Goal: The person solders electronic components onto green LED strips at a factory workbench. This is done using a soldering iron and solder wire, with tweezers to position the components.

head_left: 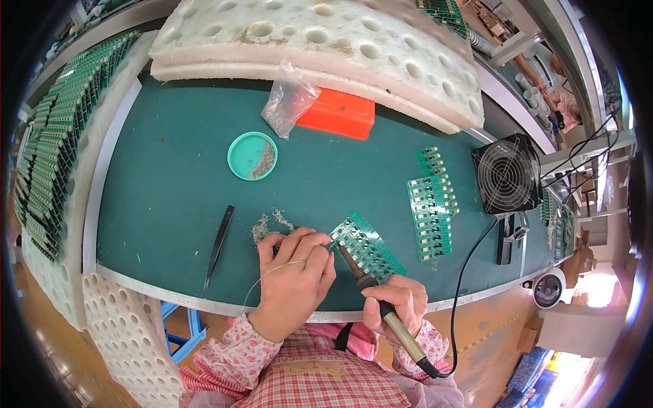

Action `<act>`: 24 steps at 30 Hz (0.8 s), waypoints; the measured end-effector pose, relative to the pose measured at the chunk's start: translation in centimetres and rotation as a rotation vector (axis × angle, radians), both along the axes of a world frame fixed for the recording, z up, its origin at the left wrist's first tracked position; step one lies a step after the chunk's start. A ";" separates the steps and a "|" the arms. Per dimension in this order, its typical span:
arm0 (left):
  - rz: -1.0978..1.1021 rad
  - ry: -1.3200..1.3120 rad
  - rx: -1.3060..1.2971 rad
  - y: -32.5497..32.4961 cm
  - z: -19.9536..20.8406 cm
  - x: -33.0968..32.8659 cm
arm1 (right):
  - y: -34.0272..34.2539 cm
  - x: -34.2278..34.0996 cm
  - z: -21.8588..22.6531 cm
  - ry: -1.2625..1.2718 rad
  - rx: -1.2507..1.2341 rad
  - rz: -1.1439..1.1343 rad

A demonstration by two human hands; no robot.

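My right hand grips the handle of a soldering iron. Its tip rests at the upper left of a green circuit board panel that lies tilted on the mat. Thin solder wire loops over my left hand, whose fingers are closed on it beside the panel's upper left corner. The wire's end near the iron tip is too small to make out. Just beyond my left fingers lie loose tiny metal parts. Black tweezers lie to the left of that hand.
A round teal dish holds small parts. Behind it are a plastic bag and a red box. More panels and a black fan stand right. White foam lies behind; board rows line the left.
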State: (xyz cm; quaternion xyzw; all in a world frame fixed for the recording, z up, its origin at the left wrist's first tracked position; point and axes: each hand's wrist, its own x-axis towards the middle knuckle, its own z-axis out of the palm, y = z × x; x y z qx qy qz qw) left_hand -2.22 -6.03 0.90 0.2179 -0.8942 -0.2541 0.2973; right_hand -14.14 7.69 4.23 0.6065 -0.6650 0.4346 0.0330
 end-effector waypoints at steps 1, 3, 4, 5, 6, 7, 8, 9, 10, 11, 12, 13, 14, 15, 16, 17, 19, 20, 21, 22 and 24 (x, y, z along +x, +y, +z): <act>-0.004 -0.003 -0.006 0.0 0.0 0.0 | -0.1 0.0 0.1 0.012 0.008 -0.003; -0.004 -0.006 -0.004 0.0 0.0 0.0 | -0.2 0.1 0.1 0.024 0.020 -0.005; -0.007 -0.010 -0.008 0.0 -0.1 -0.1 | -0.3 0.0 0.0 0.030 0.023 -0.003; -0.006 -0.012 -0.004 0.0 -0.2 -0.1 | -0.3 0.0 -0.1 0.036 0.027 -0.001; -0.003 -0.017 -0.007 0.0 -0.3 -0.1 | -0.3 0.0 -0.3 0.033 0.030 0.000; -0.003 -0.015 -0.012 0.1 -0.2 -0.1 | -0.3 0.1 -0.3 0.042 0.027 -0.004; -0.004 -0.013 -0.012 0.1 -0.2 -0.1 | -0.3 0.1 -0.3 0.051 0.023 -0.009; 0.000 -0.010 -0.021 0.2 -0.1 -0.1 | -0.3 0.2 -0.2 0.053 0.023 -0.010; 0.005 -0.011 -0.028 0.2 -0.2 -0.2 | -0.4 0.2 -0.3 0.057 0.018 -0.011; 0.005 -0.012 -0.025 0.2 -0.3 -0.2 | -0.4 0.2 -0.4 0.061 0.013 -0.012; -0.003 -0.021 -0.041 0.1 -0.3 -0.1 | -0.4 0.2 -0.4 0.061 0.015 -0.012; -0.011 -0.030 -0.056 0.1 -0.4 -0.1 | -0.5 0.2 -0.4 0.059 0.015 -0.010; -0.010 -0.031 -0.055 0.0 -0.4 -0.1 | -0.5 0.2 -0.4 0.058 0.015 -0.009; -0.010 -0.032 -0.056 0.0 -0.3 -0.1 | -0.5 0.2 -0.4 0.057 0.016 -0.008; -0.012 -0.033 -0.057 0.0 -0.3 -0.1 | -0.5 0.2 -0.4 0.057 0.016 -0.009; -0.013 -0.033 -0.056 0.1 -0.3 -0.2 | -0.5 0.3 -0.4 0.057 0.016 -0.010; 0.007 -0.028 -0.030 0.2 -0.2 -0.3 | -0.6 0.4 -0.6 0.077 0.011 -0.016; 0.007 -0.027 -0.030 0.1 -0.2 -0.2 | -0.7 0.5 -0.6 0.096 0.004 -0.021; -0.001 -0.028 -0.042 0.1 -0.4 -0.1 | -0.8 0.7 -0.6 0.097 0.005 -0.021; -0.010 -0.028 -0.054 0.0 -0.4 -0.1 | -0.9 0.8 -0.4 0.119 0.008 -0.016; -0.010 -0.019 -0.053 0.0 -0.5 -0.1 | -1.0 1.0 -0.3 0.143 0.012 -0.012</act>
